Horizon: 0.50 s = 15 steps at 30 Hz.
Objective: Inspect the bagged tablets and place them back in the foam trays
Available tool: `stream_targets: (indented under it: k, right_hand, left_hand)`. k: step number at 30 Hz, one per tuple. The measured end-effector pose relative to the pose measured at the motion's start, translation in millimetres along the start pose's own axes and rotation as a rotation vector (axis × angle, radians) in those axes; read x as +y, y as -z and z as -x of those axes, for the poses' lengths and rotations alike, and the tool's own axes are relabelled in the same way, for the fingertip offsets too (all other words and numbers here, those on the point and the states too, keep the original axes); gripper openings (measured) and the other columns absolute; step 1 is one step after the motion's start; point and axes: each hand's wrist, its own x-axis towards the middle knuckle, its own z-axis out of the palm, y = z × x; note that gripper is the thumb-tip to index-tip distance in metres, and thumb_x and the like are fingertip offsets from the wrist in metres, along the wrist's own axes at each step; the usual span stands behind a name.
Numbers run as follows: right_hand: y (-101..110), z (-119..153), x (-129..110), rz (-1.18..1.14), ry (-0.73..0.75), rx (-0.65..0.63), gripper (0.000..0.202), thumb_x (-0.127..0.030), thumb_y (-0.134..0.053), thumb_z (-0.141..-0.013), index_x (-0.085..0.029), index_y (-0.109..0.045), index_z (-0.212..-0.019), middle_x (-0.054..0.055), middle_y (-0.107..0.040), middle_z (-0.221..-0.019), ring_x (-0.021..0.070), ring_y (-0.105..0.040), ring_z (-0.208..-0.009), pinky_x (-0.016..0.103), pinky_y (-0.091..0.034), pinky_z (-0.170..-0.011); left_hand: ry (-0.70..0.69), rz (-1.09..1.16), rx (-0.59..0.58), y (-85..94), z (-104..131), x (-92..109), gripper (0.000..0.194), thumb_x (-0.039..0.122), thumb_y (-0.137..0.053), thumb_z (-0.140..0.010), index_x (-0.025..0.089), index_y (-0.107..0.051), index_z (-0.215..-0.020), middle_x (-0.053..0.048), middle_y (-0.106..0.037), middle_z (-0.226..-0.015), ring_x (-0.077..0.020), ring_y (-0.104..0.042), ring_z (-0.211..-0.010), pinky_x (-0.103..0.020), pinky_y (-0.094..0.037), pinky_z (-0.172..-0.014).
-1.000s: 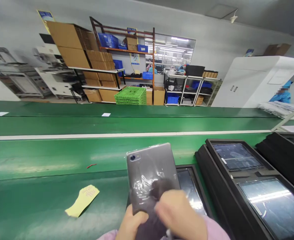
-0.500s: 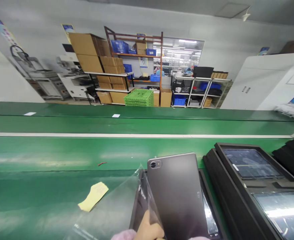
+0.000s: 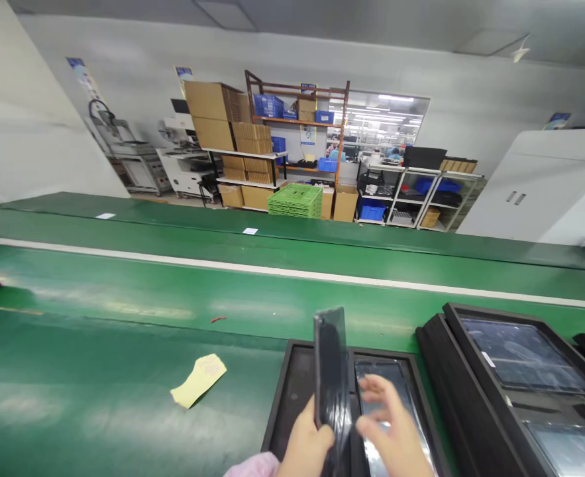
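Left hand [image 3: 306, 445] has its fingers closed around the lower edge of a dark tablet [image 3: 330, 368], standing it upright, thin edge toward the camera. Right hand [image 3: 395, 437] sits just beside it, fingers spread open and blurred, holding nothing that I can make out. The tablet stands above a black tray [image 3: 283, 404] on the green counter [image 3: 98, 371], with a glossy screen [image 3: 400, 397] lying in the tray's right slot. To the right, a stack of black trays [image 3: 451, 371] carries more screens. A yellow slip of paper [image 3: 199, 380] lies on the counter to the left.
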Motion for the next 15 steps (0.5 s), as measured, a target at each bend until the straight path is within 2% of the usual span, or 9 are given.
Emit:
stream_targets:
  k: [1, 2, 3, 5, 7, 8, 11, 13, 15]
  right_hand:
    - [-11, 1, 7, -0.03, -0.007, -0.024, 0.059, -0.028, -0.06, -0.062, -0.02, -0.048, -0.119, 0.009, -0.058, -0.116, 0.0249, -0.054, -0.106, 0.032, -0.046, -0.083]
    - [-21, 1, 14, -0.059, -0.016, -0.045, 0.073, -0.028, -0.059, -0.061, -0.018, -0.039, -0.13, 0.011, -0.051, -0.127, 0.0262, -0.047, -0.117, 0.035, -0.042, -0.092]
    - [-29, 0, 22, -0.082, -0.039, -0.056, 0.075, -0.03, -0.058, -0.063, -0.016, -0.035, -0.133, 0.012, -0.049, -0.13, 0.0265, -0.044, -0.121, 0.037, -0.038, -0.097]
    - [-39, -8, 39, -0.128, -0.113, -0.021, 0.067, -0.037, -0.053, -0.069, -0.013, -0.041, -0.129, 0.013, -0.053, -0.126, 0.0272, -0.047, -0.118, 0.038, -0.036, -0.1]
    - [-41, -19, 58, -0.19, -0.178, 0.061, 0.058, -0.041, -0.052, -0.069, -0.013, -0.05, -0.12, 0.013, -0.059, -0.118, 0.0279, -0.052, -0.112, 0.038, -0.038, -0.099]
    - [-42, -24, 69, -0.228, -0.192, 0.096, 0.056, -0.041, -0.054, -0.067, -0.014, -0.053, -0.116, 0.012, -0.06, -0.117, 0.0283, -0.052, -0.112, 0.038, -0.038, -0.099]
    - [-52, -34, 100, -0.368, -0.212, 0.094, 0.053, -0.036, -0.058, -0.064, -0.015, -0.055, -0.112, 0.011, -0.061, -0.117, 0.0281, -0.053, -0.111, 0.038, -0.038, -0.098]
    - [-66, -35, 119, -0.455, -0.227, 0.047, 0.05, -0.034, -0.056, -0.066, -0.015, -0.055, -0.112, 0.011, -0.062, -0.114, 0.0273, -0.056, -0.107, 0.037, -0.041, -0.095]
    - [-81, -36, 134, -0.434, -0.225, 0.002, 0.048, -0.035, -0.051, -0.069, -0.015, -0.055, -0.112, 0.011, -0.064, -0.109, 0.0269, -0.058, -0.104, 0.037, -0.044, -0.091]
  left_hand:
    - [-0.075, -0.082, -0.05, -3.2, 1, -1, 0.057, 0.016, -0.049, -0.057, 0.013, -0.059, -0.114, -0.011, -0.066, -0.109, -0.026, -0.06, -0.099, -0.033, -0.046, -0.088]
    - [-0.129, -0.188, -0.111, -5.9, 2, -2, 0.065, 0.016, -0.05, -0.06, 0.012, -0.052, -0.125, -0.013, -0.057, -0.125, -0.0269, -0.052, -0.115, -0.034, -0.039, -0.099]
    - [-0.148, -0.316, -0.176, -8.2, 3, -2, 0.073, 0.015, -0.051, -0.06, 0.009, -0.044, -0.132, -0.015, -0.046, -0.137, -0.0273, -0.041, -0.126, -0.035, -0.031, -0.107]
    - [-0.105, -0.563, -0.344, -11.1, 2, 0, 0.086, 0.01, -0.052, -0.054, 0.002, -0.033, -0.137, -0.018, -0.028, -0.146, -0.0275, -0.023, -0.136, -0.036, -0.019, -0.113]
    - [-0.048, -0.694, -0.488, -11.8, 0, 3, 0.091, 0.007, -0.051, -0.049, 0.002, -0.031, -0.138, -0.019, -0.02, -0.148, -0.0278, -0.015, -0.138, -0.038, -0.015, -0.114]
    - [-0.029, -0.715, -0.517, -10.8, -1, 4, 0.09, 0.007, -0.05, -0.049, 0.004, -0.033, -0.138, -0.018, -0.019, -0.149, -0.0276, -0.014, -0.138, -0.038, -0.015, -0.114]
    - [0.027, -0.71, -0.445, -0.6, 0, 0, 0.079, 0.008, -0.048, -0.053, 0.007, -0.044, -0.132, -0.018, -0.025, -0.148, -0.0266, -0.02, -0.137, -0.037, -0.017, -0.113]
    - [0.044, -0.681, -0.349, 13.5, 2, -14, 0.071, 0.009, -0.048, -0.056, 0.009, -0.051, -0.127, -0.017, -0.03, -0.145, -0.0256, -0.025, -0.136, -0.035, -0.02, -0.112]
    - [0.038, -0.619, -0.24, 32.3, 4, -36, 0.064, 0.01, -0.048, -0.059, 0.012, -0.055, -0.123, -0.014, -0.036, -0.143, -0.023, -0.03, -0.134, -0.034, -0.022, -0.112]
